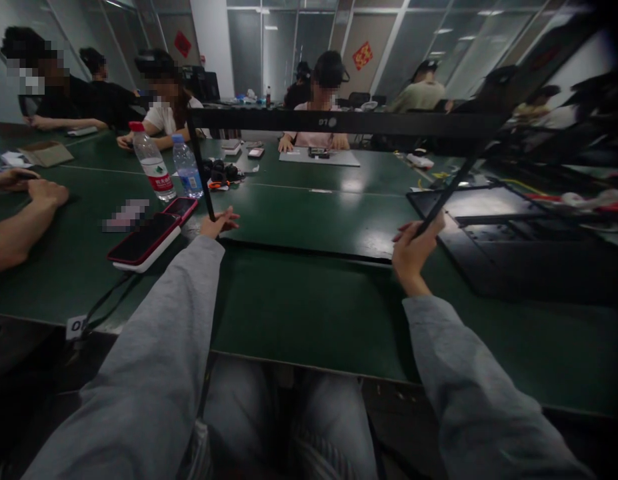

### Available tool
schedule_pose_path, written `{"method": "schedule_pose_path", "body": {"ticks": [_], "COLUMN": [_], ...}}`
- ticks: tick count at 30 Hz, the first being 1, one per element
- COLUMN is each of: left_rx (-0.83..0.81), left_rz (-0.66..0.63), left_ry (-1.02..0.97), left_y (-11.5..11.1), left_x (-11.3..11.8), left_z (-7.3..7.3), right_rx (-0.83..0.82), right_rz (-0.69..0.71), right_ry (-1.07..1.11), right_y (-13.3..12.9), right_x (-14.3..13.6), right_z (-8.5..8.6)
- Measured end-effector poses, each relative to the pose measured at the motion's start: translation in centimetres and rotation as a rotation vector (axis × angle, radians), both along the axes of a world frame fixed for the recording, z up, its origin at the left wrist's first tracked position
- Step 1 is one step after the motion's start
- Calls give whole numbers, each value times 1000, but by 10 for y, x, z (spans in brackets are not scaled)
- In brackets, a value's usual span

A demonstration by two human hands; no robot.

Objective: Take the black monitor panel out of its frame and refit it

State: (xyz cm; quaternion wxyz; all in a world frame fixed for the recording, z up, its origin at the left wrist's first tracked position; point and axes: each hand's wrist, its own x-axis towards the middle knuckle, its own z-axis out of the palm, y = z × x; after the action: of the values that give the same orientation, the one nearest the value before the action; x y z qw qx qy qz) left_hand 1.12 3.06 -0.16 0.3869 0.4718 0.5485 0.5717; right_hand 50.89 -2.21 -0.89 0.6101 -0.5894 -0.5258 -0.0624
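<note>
A thin black monitor bezel [269,122], an open rectangle with an upside-down LG logo on its wide bar, stands upright before me. Its lower edge is at the green table [309,313]; whether it rests there I cannot tell. My left hand [217,224] grips the bezel's left side near the bottom, some fingers stretched out. On the opposite side, my right hand [417,255] is closed around the lower part of the slanted bar. Right of that hand lies a dark flat monitor panel [529,247], partly in shadow.
To the left are a phone-like device with a red edge [146,237], a red-capped bottle [153,163] and a blue-capped bottle [187,167]. A co-worker's forearm [19,223] reaches in at the left. Across the table, another person [326,100] sits at a grey board [291,157].
</note>
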Motion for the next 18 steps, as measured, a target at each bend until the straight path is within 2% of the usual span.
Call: {"method": "schedule_pose_path", "body": {"ticks": [2, 6, 8, 13, 18], "left_rx": [-33, -68, -98, -151, -44], "left_rz": [18, 8, -21, -40, -3], "left_ry": [-35, -103, -113, -100, -97], "left_y": [-3, -4, -3, -4, -9], "left_x": [5, 9, 9, 9, 12], "left_z": [2, 4, 5, 3, 6], "right_rx": [-17, -249, -325, -278, -180], "right_rz": [22, 188, 223, 42, -23], "right_ry": [99, 381, 467, 494, 428], "right_y": [5, 20, 27, 36, 36], "right_x": [-3, 3, 6, 4, 2], "right_z": [-5, -19, -24, -27, -20]}}
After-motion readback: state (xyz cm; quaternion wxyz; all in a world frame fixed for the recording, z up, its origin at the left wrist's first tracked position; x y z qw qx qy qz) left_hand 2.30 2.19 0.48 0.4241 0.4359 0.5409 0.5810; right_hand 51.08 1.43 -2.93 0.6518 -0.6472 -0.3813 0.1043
